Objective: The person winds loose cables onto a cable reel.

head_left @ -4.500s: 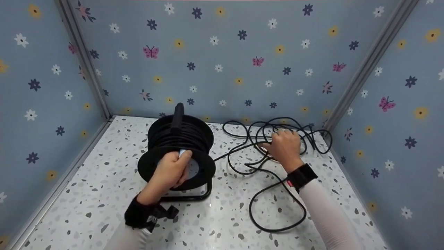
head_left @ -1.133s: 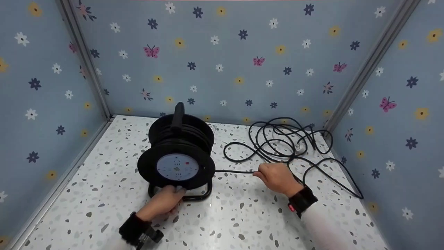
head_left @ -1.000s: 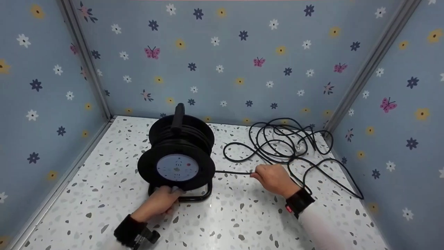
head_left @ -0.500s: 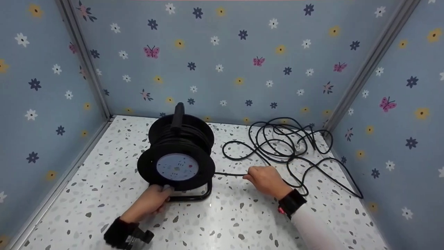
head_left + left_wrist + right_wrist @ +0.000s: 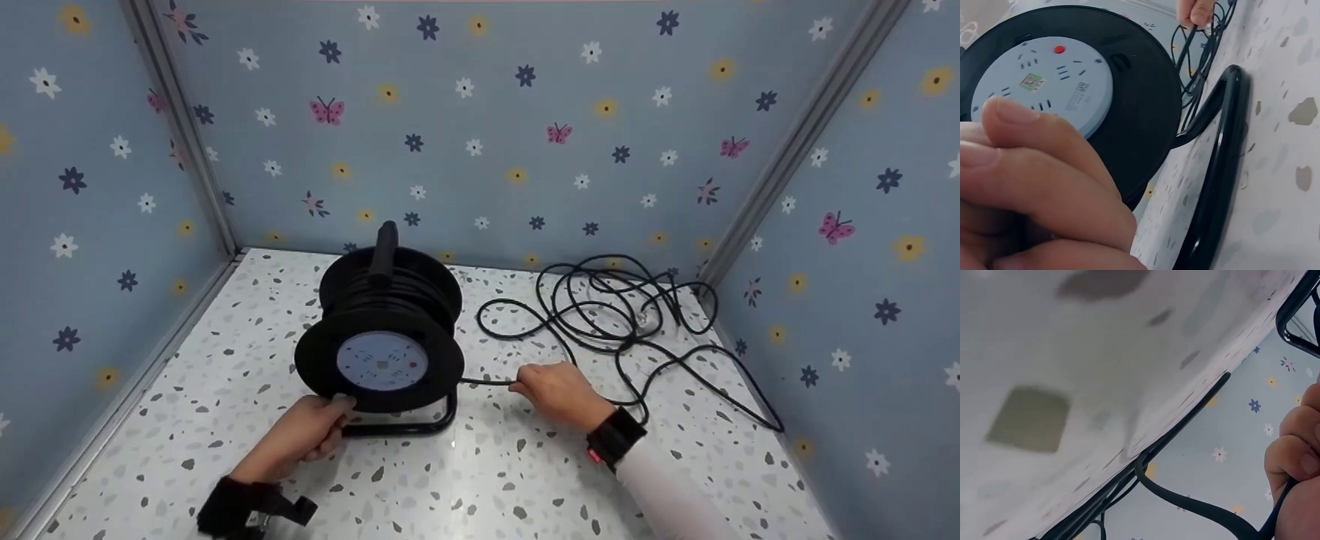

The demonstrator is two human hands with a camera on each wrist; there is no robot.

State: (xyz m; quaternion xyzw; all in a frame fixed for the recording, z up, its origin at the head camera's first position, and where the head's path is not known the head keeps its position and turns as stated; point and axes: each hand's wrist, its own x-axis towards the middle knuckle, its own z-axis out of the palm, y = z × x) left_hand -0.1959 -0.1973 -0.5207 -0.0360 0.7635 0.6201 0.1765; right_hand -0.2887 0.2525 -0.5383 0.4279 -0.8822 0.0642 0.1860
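Observation:
A black cable reel (image 5: 435, 360), with a pale round socket panel (image 5: 382, 361) and a red button on its front disc, stands on a tubular frame (image 5: 405, 429). My left hand (image 5: 300, 435) holds the disc's lower-left rim with curled fingers; what lies inside them is hidden. In the left wrist view, these fingers (image 5: 1055, 185) overlap the panel's lower part. My right hand (image 5: 559, 394) pinches the black cable (image 5: 486, 382) just right of the reel, the short stretch between them nearly straight. In the right wrist view, the cable (image 5: 1196, 506) runs out from under the curled fingers.
Loose cable loops (image 5: 600, 300) lie on the speckled white surface (image 5: 480, 480) at the back right, with a pale plug (image 5: 643, 319) among them. Flowered blue panels (image 5: 480, 135) close in the back and both sides. The reel's carrying handle (image 5: 385, 255) sticks up behind the disc.
The disc has turned clockwise, its red button moving down, while my left hand went from the front to the lower-left rim. My right hand came nearer the reel, the cable passing leftward.

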